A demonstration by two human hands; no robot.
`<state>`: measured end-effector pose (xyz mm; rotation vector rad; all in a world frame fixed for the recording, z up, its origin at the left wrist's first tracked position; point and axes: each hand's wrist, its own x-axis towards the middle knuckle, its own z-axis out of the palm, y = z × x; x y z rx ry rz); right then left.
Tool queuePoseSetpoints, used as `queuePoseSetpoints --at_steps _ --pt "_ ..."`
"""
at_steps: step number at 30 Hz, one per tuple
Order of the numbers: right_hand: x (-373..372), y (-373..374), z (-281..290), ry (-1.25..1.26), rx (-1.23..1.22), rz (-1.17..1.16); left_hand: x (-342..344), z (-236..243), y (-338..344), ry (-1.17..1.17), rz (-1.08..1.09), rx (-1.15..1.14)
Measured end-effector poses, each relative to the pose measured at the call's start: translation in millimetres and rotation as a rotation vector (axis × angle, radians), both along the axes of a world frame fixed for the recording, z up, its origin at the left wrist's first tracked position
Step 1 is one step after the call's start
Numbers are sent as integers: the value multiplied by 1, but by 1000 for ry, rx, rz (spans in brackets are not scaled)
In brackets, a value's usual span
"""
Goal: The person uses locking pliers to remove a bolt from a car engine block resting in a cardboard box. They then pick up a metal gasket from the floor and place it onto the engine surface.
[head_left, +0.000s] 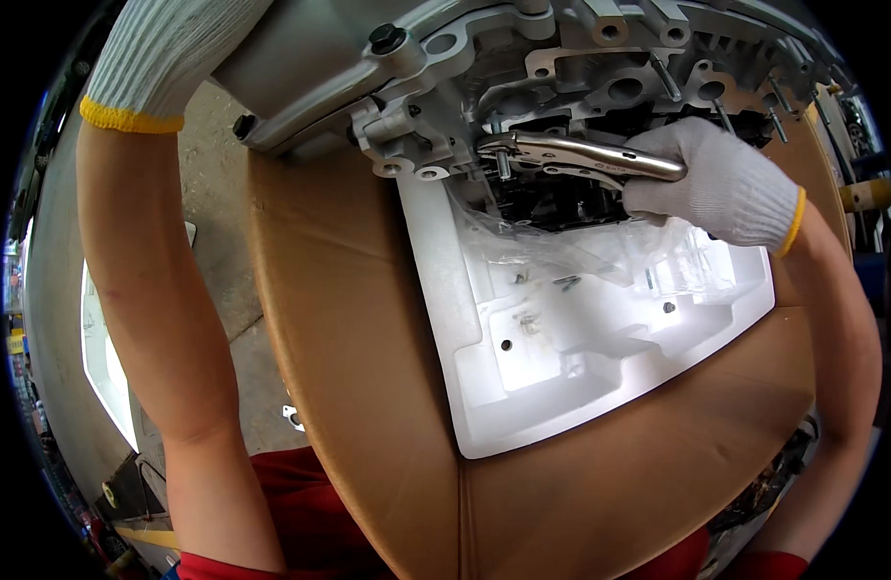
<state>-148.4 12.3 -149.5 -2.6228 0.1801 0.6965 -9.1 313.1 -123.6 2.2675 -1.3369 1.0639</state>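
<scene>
My right hand [721, 184], in a white knit glove with a yellow cuff, is closed around the handles of silver locking pliers [586, 155]. The jaws of the pliers are at a threaded stud [504, 167] on the side of a grey metal engine [315, 48]; whether they clamp it tightly I cannot tell. Up at the left, my left hand [175, 58] wears the same kind of glove and lies against or beside the engine casing. Its fingers are beyond the top edge of the picture.
Beneath the engine, a white foam tray [561, 416] sits inside a brown cardboard box [349, 319]. Crumpled clear plastic film [600, 251] and a few small metal pieces lie in the tray. More studs [666, 77] stick out along the engine's side. Concrete floor [238, 261] shows at left.
</scene>
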Motion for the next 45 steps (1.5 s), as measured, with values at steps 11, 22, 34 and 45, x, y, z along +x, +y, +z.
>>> queuePoseSetpoints --at_steps 11,22,34,45 --pt "4 -6 0 105 -6 46 -4 28 15 748 -140 -47" --pt "5 8 6 74 -84 -45 27 -7 27 69 11 168" --pt "6 -4 6 240 151 -54 -5 53 28 706 -49 313" --pt "7 17 18 102 -147 -43 -28 46 12 773 150 -84"
